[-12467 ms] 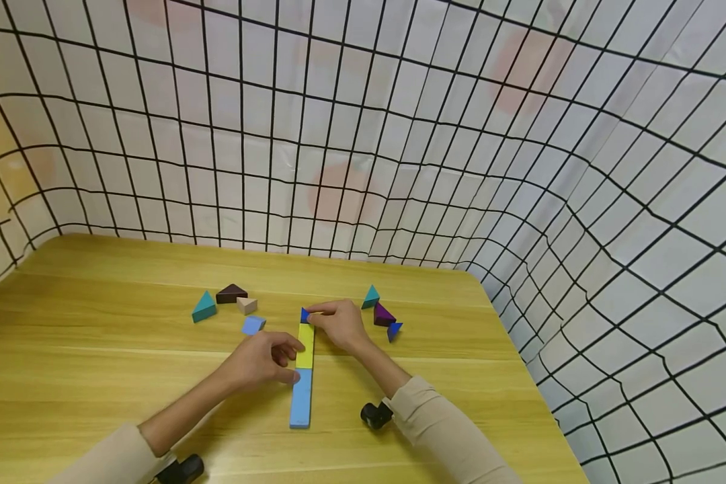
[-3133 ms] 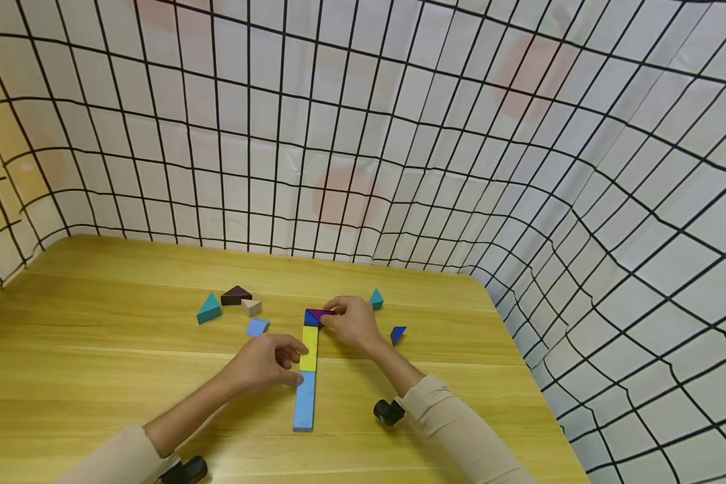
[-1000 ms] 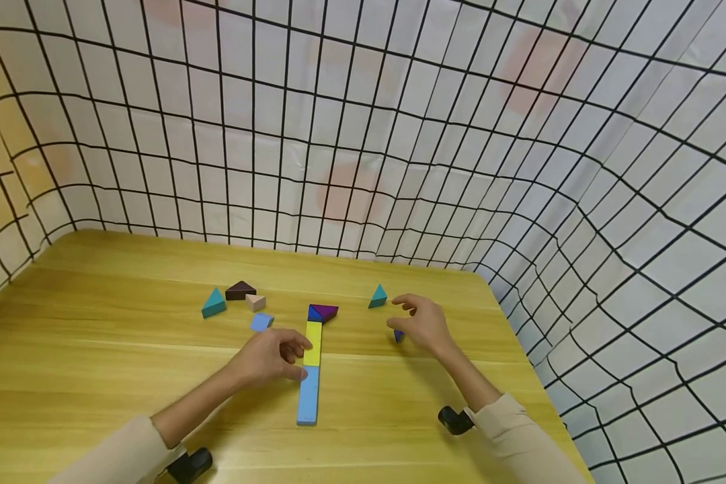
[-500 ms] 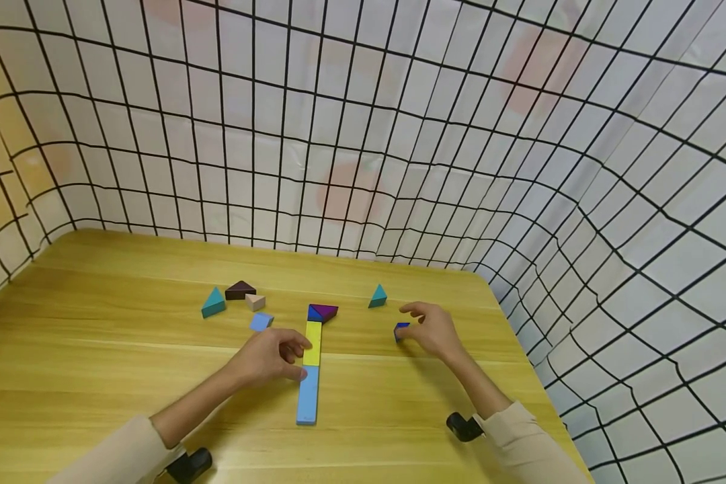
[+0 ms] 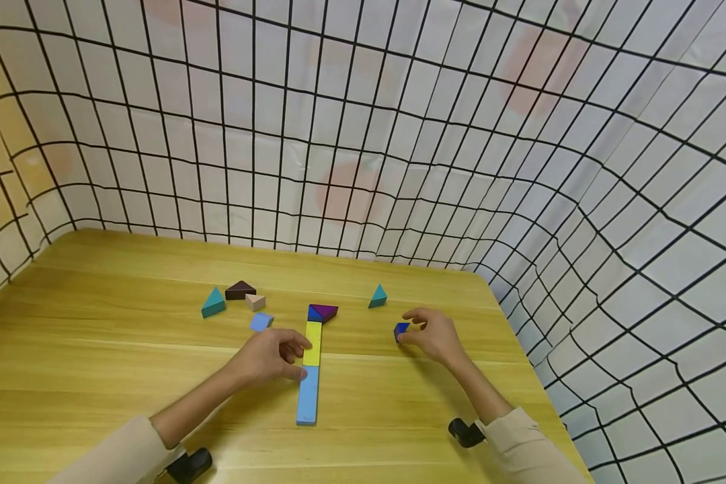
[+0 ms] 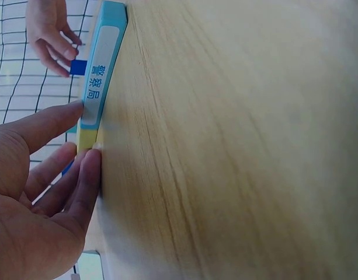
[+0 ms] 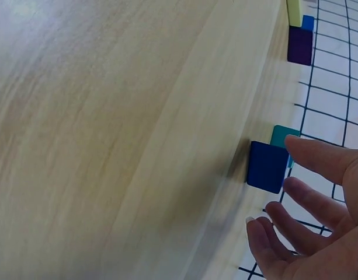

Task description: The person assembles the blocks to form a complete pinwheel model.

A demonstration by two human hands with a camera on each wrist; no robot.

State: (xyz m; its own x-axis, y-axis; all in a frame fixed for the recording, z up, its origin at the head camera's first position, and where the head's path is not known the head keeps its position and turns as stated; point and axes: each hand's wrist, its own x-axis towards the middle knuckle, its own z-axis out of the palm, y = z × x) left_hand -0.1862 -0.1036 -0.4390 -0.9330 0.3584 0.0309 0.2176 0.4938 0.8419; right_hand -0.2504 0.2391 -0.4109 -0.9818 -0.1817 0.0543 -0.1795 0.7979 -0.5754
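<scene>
A column of blocks lies on the table: a light blue bar (image 5: 308, 396), a yellow block (image 5: 313, 343), a small blue triangular block (image 5: 313, 314) and a purple triangular block (image 5: 327, 312) at the far end. Along its left side rests my left hand (image 5: 267, 359), thumb at the light blue bar and fingertips at the yellow block. My right hand (image 5: 433, 334) is at a dark blue triangular block (image 5: 401, 328), its thumb touching the near side. In the right wrist view, thumb and index finger reach this block's (image 7: 267, 167) edge; the other fingers are loosely bent.
Behind the right hand stands a teal triangular block (image 5: 378, 296). To the left lie another teal triangle (image 5: 214, 303), a dark brown triangle (image 5: 240, 290), a beige triangle (image 5: 255, 302) and a pale blue block (image 5: 261, 322). Black wire mesh (image 5: 351, 168) encloses the table (image 5: 97, 336).
Earlier the right hand set the purple triangle against the small blue one, then moved right to the dark blue triangle, which has turned under its fingers. The left hand has stayed by the column.
</scene>
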